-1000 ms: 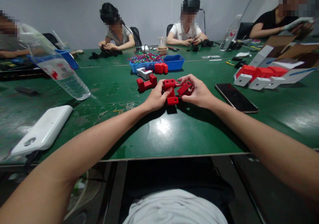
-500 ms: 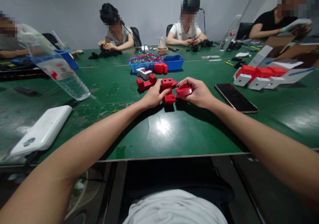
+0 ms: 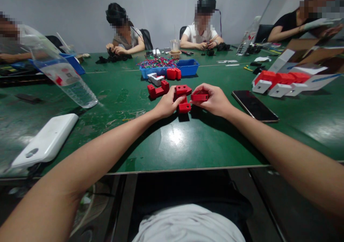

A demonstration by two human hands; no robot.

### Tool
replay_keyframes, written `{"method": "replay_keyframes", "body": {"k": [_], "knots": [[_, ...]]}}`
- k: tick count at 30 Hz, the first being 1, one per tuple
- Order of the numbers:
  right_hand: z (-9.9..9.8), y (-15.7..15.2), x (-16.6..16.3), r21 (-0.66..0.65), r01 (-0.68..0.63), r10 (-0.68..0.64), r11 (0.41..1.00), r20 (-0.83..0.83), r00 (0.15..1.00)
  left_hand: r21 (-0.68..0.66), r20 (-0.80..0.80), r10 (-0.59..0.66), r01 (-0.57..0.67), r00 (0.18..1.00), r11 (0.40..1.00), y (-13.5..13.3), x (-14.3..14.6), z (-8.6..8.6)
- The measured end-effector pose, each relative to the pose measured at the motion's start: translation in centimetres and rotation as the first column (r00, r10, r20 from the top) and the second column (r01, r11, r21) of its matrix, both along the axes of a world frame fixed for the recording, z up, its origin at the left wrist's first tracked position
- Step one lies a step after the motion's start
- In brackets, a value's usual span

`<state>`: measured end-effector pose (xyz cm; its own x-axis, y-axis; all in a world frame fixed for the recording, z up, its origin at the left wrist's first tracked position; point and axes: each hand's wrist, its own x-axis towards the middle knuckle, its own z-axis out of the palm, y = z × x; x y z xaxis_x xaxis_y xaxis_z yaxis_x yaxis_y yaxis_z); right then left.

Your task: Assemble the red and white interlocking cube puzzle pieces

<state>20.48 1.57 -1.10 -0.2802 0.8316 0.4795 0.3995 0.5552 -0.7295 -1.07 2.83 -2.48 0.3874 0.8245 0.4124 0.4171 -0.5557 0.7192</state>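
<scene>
Red block is sitting on the table, clasped by the curled left hand, while the right hand is pinching a second red piece just beside it, apparently not yet joined.

The counter is dark green, scuffed paler in patches. The block in the left hand is bright red, and so is the piece in the right hand. Behind them lie a red pair and a white part. The tray is blue and holds red, green and blue bits. The phone is glossy black, the pack plain white. The bottle is clear, its label white with red.
</scene>
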Motion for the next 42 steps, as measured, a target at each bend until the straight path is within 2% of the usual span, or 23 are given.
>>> {"method": "replay_keyframes", "body": {"k": [10, 16, 23, 27, 34, 42], "knots": [[0.6, -0.6, -0.4, -0.015, -0.009, 0.010, 1.000, 0.009, 1.000, 0.010, -0.005, -0.006, 0.006, 1.000, 1.000, -0.1, 0.0, 0.1], [0.2, -0.1, -0.2, -0.016, -0.028, 0.028, 0.999, -0.027, 0.999, 0.006, -0.009, 0.004, -0.004, 1.000, 1.000, -0.1, 0.0, 0.1], [0.6, 0.1, -0.1, -0.144, -0.010, -0.020, 0.990, -0.201, 0.979, 0.015, -0.015, 0.004, -0.004, 1.000, 1.000, 0.0, 0.0, -0.1], [0.8, -0.1, -0.1, -0.196, 0.000, -0.049, 0.981, -0.242, 0.969, 0.012, -0.030, 0.011, -0.011, 0.999, 1.000, 0.0, 0.0, 0.0], [0.8, -0.1, -0.1, -0.130, -0.029, 0.003, 0.991, -0.194, 0.981, 0.010, -0.030, 0.010, -0.009, 0.999, 1.000, 0.0, 0.0, 0.0], [0.8, -0.1, 0.0, -0.168, -0.112, 0.067, 0.979, -0.250, 0.966, 0.038, -0.020, -0.003, 0.004, 1.000, 0.999, 0.2, 0.0, -0.2]]}}
